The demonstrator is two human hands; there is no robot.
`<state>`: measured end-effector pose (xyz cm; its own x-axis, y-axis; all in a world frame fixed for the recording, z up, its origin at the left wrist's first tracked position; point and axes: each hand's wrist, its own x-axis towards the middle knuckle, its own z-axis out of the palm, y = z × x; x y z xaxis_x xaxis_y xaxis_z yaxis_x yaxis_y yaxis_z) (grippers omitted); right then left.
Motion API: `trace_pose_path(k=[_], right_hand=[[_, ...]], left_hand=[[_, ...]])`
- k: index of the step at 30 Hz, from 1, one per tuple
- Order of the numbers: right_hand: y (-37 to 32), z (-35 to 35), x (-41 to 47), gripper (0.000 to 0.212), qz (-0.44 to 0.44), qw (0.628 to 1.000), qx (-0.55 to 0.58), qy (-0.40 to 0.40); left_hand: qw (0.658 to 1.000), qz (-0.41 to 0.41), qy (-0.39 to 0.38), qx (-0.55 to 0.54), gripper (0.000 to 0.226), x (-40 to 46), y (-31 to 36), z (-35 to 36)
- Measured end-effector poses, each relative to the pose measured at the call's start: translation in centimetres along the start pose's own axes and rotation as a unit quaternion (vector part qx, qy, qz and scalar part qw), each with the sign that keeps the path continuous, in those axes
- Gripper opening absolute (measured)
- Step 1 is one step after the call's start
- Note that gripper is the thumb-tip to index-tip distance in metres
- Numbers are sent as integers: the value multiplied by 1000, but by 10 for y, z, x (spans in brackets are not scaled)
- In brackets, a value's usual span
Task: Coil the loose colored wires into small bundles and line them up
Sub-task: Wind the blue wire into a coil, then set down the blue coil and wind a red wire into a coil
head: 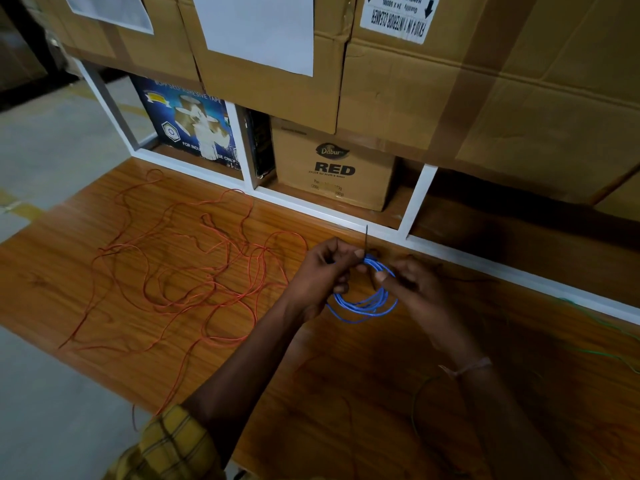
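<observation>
The green wire (602,353) runs off the right edge, and the thin dark tie (366,237) is perhaps too blurred to identify.

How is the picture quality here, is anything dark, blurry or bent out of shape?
Head view: dim overall, darkest at the lower right, where thin green wires barely show on the wooden tabletop; wide-angle bending tilts the cardboard boxes and white shelf frame; both hands on the coiled blue wire bundle look slightly soft; loose orange wire reads clearly.

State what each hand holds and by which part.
Both hands hold the blue wire coil at its top edge: the left hand pinches it by a thin dark tie; the right hand grips beside it.
</observation>
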<state>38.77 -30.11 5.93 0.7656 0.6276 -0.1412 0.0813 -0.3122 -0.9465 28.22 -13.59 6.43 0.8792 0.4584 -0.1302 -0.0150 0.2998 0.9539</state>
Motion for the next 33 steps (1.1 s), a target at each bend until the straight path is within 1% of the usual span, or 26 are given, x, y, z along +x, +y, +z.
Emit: trace_pose_path(k=[2, 3, 5, 6, 8, 10, 12, 14, 15, 17, 18, 20, 21, 22, 24, 26, 27, 29, 32, 33], right_hand=[[-2, 6, 11, 23, 31, 999, 13, -10], [-5, 8, 20, 18, 32, 999, 9, -5], [-15, 12, 43, 7, 7, 1000, -9, 27], [-20, 14, 57, 8, -1, 999, -17, 49], [-25, 19, 89, 19, 14, 996, -7, 88], [-26, 24, 119, 25, 36, 992, 9, 120], [-21, 31, 145, 29, 58, 988, 18, 143], [-4, 39, 166, 32, 93, 984, 4, 155], [10, 43, 176, 29, 111, 982, -11, 155], [42, 47, 196, 13, 136, 977, -61, 155], [61, 48, 208, 13, 135, 974, -88, 156], [96, 49, 228, 38, 132, 972, -134, 142], [91, 53, 223, 41, 130, 973, -137, 131], [96, 55, 225, 38, 129, 974, -140, 119], [79, 60, 208, 25, 112, 979, -131, 109], [59, 64, 191, 29, 89, 981, -138, 101], [51, 65, 184, 31, 78, 980, -159, 95], [36, 65, 167, 24, 52, 975, -195, 91], [22, 67, 137, 9, 24, 972, -224, 73], [20, 68, 128, 9, 6, 972, -226, 69]], left_hand=[[1000, -12, 10, 1, 10, 14, 0, -10], [1000, -19, 9, 5, 15, 24, 2, -16], [999, -39, 1, 7, 26, 46, 10, -28], [999, -49, 6, 13, 28, 58, 14, -33], [996, -59, 46, 40, 23, 80, 19, -44], [992, -60, 89, 62, 17, 97, 18, -54], [986, -54, 115, 106, 22, 107, 10, -66], [977, -44, 123, 169, 25, 112, -2, -78], [971, -44, 125, 197, 23, 112, -9, -82], [961, -37, 124, 245, 5, 105, -20, -85], [954, -30, 126, 270, 12, 101, -25, -85], [943, -12, 114, 314, 36, 93, -35, -85], [939, -7, 107, 327, 39, 89, -41, -85], [938, -5, 101, 332, 39, 84, -45, -83], [941, -3, 99, 323, 33, 76, -53, -82], [946, 7, 105, 307, 22, 66, -57, -79], [950, 9, 105, 295, 17, 62, -58, -77], [952, 17, 97, 289, 11, 51, -58, -72], [953, 22, 83, 291, 11, 29, -59, -72], [955, 24, 79, 286, 11, 20, -57, -74]])
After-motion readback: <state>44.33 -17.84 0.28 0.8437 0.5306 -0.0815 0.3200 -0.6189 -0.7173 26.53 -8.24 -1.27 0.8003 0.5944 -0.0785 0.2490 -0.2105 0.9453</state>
